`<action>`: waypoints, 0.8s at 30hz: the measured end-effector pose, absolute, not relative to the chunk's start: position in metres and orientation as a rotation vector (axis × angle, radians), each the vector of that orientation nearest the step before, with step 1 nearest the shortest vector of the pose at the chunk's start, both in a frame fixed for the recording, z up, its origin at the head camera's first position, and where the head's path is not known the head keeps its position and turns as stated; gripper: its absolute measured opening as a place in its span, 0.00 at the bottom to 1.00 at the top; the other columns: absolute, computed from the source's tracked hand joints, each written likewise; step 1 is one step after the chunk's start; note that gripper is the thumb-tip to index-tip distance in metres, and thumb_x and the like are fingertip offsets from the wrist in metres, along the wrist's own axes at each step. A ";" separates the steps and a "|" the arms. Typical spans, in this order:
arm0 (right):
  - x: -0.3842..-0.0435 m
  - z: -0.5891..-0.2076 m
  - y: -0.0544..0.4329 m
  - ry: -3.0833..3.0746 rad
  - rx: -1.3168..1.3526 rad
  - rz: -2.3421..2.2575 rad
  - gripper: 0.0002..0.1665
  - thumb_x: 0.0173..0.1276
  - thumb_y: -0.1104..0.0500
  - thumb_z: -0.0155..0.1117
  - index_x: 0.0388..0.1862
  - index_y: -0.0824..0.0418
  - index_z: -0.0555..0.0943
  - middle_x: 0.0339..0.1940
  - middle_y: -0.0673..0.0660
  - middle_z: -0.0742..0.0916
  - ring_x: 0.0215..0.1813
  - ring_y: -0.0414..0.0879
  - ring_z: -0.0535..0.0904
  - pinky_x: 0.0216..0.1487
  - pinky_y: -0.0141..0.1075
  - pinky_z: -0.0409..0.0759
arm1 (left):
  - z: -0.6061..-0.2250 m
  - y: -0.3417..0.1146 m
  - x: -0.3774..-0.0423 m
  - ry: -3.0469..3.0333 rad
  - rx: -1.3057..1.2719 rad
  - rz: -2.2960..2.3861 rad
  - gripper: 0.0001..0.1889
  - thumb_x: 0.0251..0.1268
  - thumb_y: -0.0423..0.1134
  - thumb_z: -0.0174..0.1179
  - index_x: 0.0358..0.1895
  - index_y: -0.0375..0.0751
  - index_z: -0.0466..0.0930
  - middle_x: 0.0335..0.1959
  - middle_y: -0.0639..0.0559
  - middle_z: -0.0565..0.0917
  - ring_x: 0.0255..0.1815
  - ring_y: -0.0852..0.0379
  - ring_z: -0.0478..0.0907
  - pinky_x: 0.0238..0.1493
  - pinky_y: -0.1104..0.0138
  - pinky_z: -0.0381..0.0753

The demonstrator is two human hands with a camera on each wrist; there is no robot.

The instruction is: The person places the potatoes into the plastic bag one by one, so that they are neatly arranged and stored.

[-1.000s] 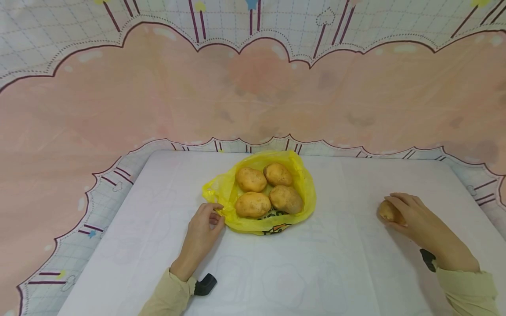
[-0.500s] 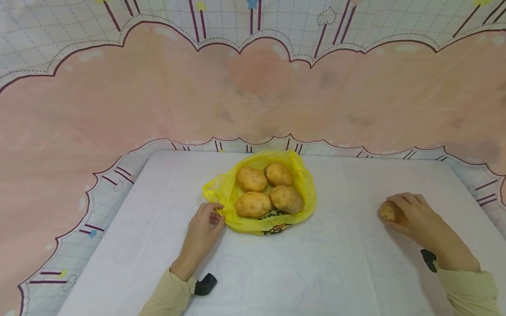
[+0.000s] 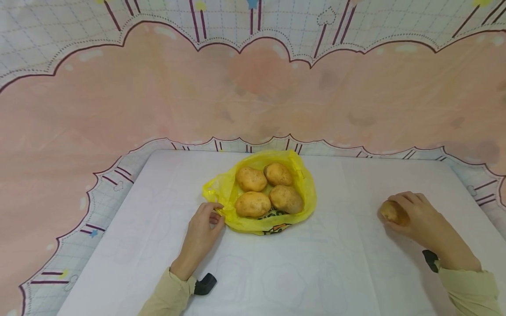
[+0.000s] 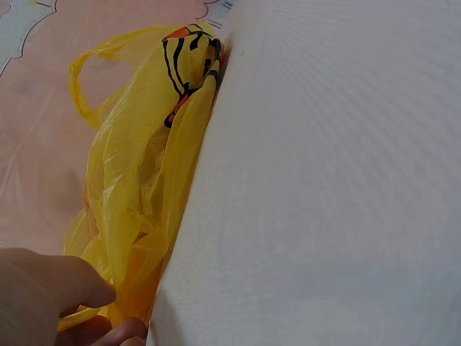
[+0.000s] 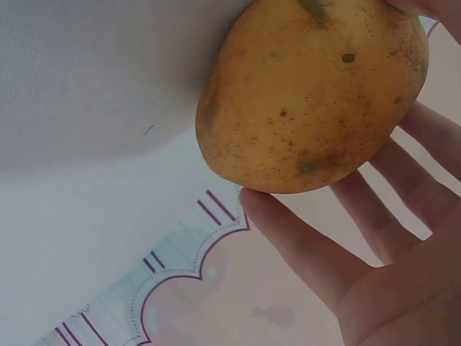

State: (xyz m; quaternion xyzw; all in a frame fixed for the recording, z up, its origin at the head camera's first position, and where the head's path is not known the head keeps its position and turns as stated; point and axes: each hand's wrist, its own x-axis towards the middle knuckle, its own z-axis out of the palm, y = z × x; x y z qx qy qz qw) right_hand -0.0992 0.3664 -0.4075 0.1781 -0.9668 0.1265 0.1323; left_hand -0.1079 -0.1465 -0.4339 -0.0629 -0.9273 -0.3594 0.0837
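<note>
A yellow plastic bag (image 3: 308, 188) lies spread on the table with its mouth turned up, and several potatoes (image 3: 253, 204) sit inside it. At the bag's left front edge, my left hand (image 3: 203, 228) pinches the thin plastic between thumb and fingers. The left wrist view shows the thumb (image 4: 86, 285) against the gathered film, with black and orange print further along the bag. Well to the right, my right hand (image 3: 421, 221) grips a single potato (image 3: 389, 212) on the table. Dark specks mark that potato's skin (image 5: 310, 101) in the right wrist view, with fingers curled around it.
A white cloth covers the table (image 3: 276, 272). Behind it and to the sides hangs a pink and white printed curtain (image 3: 253, 96). The bag lies near the back edge. Black wrist straps (image 3: 205, 284) show beside the beige sleeves (image 3: 170, 294).
My right hand has shifted very slightly to the right with the potato, and more of the potato shows. My left hand and the bag have stayed in place.
</note>
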 end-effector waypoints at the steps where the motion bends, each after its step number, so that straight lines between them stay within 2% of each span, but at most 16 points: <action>1: -0.100 -0.407 0.366 -2.797 0.525 0.373 0.35 0.38 0.63 0.84 0.47 0.67 0.78 0.45 0.66 0.81 0.47 0.63 0.72 0.42 0.64 0.77 | -0.434 -0.147 -0.108 -2.767 -0.188 -1.072 0.14 0.62 0.29 0.65 0.51 0.39 0.79 0.44 0.48 0.79 0.38 0.56 0.81 0.41 0.63 0.84; 14: -0.102 -0.397 0.347 -2.752 0.585 0.383 0.35 0.40 0.61 0.83 0.50 0.62 0.79 0.48 0.62 0.81 0.50 0.60 0.72 0.39 0.63 0.80 | -0.437 -0.147 -0.108 -2.743 -0.213 -1.088 0.14 0.62 0.29 0.65 0.50 0.38 0.78 0.45 0.48 0.79 0.39 0.56 0.81 0.41 0.64 0.85; 24: -0.106 -0.393 0.332 -2.759 0.599 0.385 0.35 0.43 0.60 0.83 0.51 0.63 0.79 0.50 0.63 0.81 0.52 0.61 0.72 0.46 0.61 0.79 | -0.436 -0.147 -0.108 -2.740 -0.208 -1.081 0.14 0.62 0.29 0.65 0.50 0.38 0.79 0.44 0.48 0.79 0.38 0.57 0.81 0.40 0.64 0.85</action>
